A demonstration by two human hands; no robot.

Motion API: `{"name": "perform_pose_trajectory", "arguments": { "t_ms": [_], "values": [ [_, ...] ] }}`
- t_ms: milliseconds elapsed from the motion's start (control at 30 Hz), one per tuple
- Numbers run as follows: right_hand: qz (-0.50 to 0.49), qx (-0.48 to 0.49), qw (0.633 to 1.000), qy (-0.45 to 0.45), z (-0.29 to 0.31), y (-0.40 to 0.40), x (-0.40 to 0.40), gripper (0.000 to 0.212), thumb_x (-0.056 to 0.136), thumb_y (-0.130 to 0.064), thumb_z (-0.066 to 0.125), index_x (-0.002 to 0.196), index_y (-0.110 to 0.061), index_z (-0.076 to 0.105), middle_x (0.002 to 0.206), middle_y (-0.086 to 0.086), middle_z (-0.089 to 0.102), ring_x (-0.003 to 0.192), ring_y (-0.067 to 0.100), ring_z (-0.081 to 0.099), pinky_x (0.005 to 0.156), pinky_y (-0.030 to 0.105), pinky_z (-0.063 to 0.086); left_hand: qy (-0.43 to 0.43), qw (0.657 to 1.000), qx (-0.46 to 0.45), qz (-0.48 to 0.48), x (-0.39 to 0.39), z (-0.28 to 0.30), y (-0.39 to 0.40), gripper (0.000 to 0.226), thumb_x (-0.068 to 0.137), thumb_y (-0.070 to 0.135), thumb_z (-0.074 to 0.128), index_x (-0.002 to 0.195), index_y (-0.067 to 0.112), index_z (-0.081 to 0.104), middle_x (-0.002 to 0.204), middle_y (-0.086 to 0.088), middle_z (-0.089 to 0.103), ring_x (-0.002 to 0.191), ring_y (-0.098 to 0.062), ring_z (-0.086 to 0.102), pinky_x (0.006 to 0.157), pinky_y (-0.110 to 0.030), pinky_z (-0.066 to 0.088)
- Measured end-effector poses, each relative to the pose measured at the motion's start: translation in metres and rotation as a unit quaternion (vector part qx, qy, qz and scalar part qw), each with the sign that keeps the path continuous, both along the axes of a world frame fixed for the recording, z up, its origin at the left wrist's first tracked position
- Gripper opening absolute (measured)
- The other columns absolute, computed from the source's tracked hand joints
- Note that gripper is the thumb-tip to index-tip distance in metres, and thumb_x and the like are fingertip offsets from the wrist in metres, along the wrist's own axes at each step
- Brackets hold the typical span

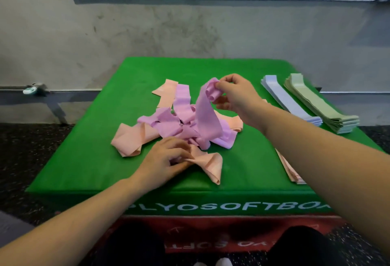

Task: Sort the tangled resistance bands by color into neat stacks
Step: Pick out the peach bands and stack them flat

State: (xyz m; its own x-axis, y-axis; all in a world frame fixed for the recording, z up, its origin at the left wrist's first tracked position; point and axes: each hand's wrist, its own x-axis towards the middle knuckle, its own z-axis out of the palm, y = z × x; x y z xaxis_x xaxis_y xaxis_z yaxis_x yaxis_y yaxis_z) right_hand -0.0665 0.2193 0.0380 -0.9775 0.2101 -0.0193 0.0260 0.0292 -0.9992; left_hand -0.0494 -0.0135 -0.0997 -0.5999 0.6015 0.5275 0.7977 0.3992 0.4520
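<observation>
Two colours remain knotted mid-box (88, 149): our right hand (238, 99) pinches a purple band (205, 118) lifted from the pile, our left hand (166, 160) grips a peach band (211, 164), and pulling hard may tighten the tangle or drag peach loops along.

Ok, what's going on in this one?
A person is sorting resistance bands on a green soft box. The right hand pinches the end of a pink band and lifts it from the tangled pile, while the left hand holds a peach band. Lavender and green stacks already lie neatly at the right.
</observation>
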Motion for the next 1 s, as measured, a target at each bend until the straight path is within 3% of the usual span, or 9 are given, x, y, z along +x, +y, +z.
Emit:
{"name": "perform_pose_trajectory", "arguments": {
  "t_ms": [67,167,233,367,500,567,700,867,1000],
  "values": [
    [0.033,0.003,0.998,-0.045,-0.009,-0.009,-0.009,0.01,0.095,-0.005,0.059,0.098,-0.013,0.052,0.09,0.013,0.065,0.065,0.024,0.067,0.062,0.033,0.06,0.036,0.999,-0.004,0.031,0.001,-0.001,-0.002,0.023,0.088,0.045,0.065,0.092,0.027,0.079,0.114,0.007,0.067,0.114,-0.013,0.057,0.096,-0.03,0.037],
    [0.087,0.175,0.973,-0.124,-0.035,-0.014,-0.005,0.027,0.095,-0.017,0.062,0.12,-0.018,0.054,0.109,0.008,0.064,0.08,0.023,0.066,0.069,0.036,0.059,0.052,0.996,0.001,0.076,0.006,0.007,-0.001,0.021,0.087,0.045,0.064,0.092,0.03,0.079,0.115,0.012,0.067,0.118,-0.014,0.054,0.096,-0.04,0.035],
    [0.066,0.257,0.96,-0.094,-0.047,-0.016,0.005,0.032,0.094,-0.026,0.062,0.125,-0.022,0.055,0.113,0.003,0.061,0.085,0.021,0.063,0.074,0.035,0.055,0.056,0.993,0.005,0.1,0.008,0.013,0.002,0.021,0.088,0.044,0.062,0.091,0.031,0.078,0.108,0.018,0.067,0.113,-0.013,0.055,0.095,-0.047,0.038],
    [0.02,0.245,0.966,0.085,-0.054,-0.012,0.041,0.012,0.094,-0.033,0.064,0.103,-0.024,0.064,0.099,-0.003,0.066,0.071,-0.002,0.055,0.069,0.021,0.045,-0.033,0.992,0.053,0.107,0.009,0.027,0.011,0.021,0.087,0.047,0.061,0.095,0.034,0.076,0.094,0.027,0.067,0.099,-0.003,0.06,0.09,-0.05,0.044],
    [0.158,0.252,0.952,0.073,-0.057,-0.005,0.075,0.018,0.087,-0.038,0.074,0.104,-0.037,0.068,0.095,-0.011,0.07,0.074,-0.005,0.056,0.07,0.015,0.045,-0.127,0.978,0.144,0.077,0.016,0.044,0.028,0.01,0.091,0.028,0.068,0.096,0.032,0.075,0.091,0.012,0.073,0.089,-0.009,0.067,0.079,-0.037,0.056],
    [0.159,0.268,0.947,0.078,-0.061,0.001,0.081,0.005,0.093,-0.033,0.07,0.097,-0.032,0.073,0.082,-0.01,0.071,0.07,0.0,0.055,0.066,0.023,0.041,-0.187,0.965,0.177,0.055,0.02,0.051,0.036,0.017,0.092,0.017,0.07,0.097,0.033,0.073,0.095,0.008,0.072,0.091,-0.012,0.067,0.078,-0.029,0.058],
    [0.07,0.124,0.984,0.103,-0.053,0.011,0.09,0.017,0.1,-0.022,0.059,0.088,-0.027,0.07,0.077,-0.017,0.066,0.075,0.003,0.056,0.071,0.023,0.044,-0.234,0.963,0.129,0.045,0.015,0.048,0.04,0.057,0.079,0.049,0.079,0.122,0.065,0.044,0.126,0.018,0.06,0.115,-0.005,0.061,0.099,-0.029,0.05],
    [0.035,-0.119,0.991,0.043,-0.042,0.017,0.096,0.02,0.103,-0.028,0.049,0.107,-0.012,0.06,0.104,0.012,0.063,0.098,0.026,0.06,0.094,0.048,0.049,-0.218,0.973,0.032,0.067,0.013,0.04,0.046,0.09,0.073,0.052,0.083,0.146,0.041,0.033,0.121,0.021,0.058,0.103,0.009,0.06,0.089,-0.019,0.05],
    [-0.016,-0.247,0.969,0.017,-0.028,0.024,0.102,0.023,0.102,-0.03,0.044,0.104,-0.014,0.06,0.104,0.016,0.065,0.092,0.029,0.063,0.08,0.046,0.055,-0.212,0.972,-0.029,0.097,0.007,0.027,0.041,0.079,0.069,0.068,0.076,0.137,0.041,0.046,0.117,0.015,0.064,0.1,0.0,0.063,0.094,-0.036,0.055]
  ]
}}
